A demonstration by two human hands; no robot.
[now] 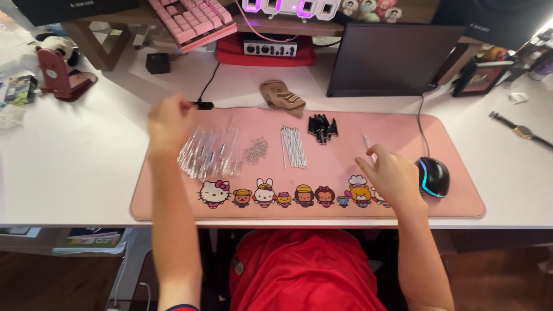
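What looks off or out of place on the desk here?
Little stands out. The pink keyboard sits propped at a tilt on the riser, and a wristwatch lies loose at the desk's right. Pen parts lie in sorted groups on the pink desk mat.

You sit at a broad white desk (75, 167), and everything else sits around it. Beneath it lies a dark brown wooden floor (52, 282). At its far edge stands a brown wooden riser shelf (103, 34), with a glowing purple-white light (288, 7) to its right. Bright glare, perhaps from a lamp, hits the desk's far right corner.
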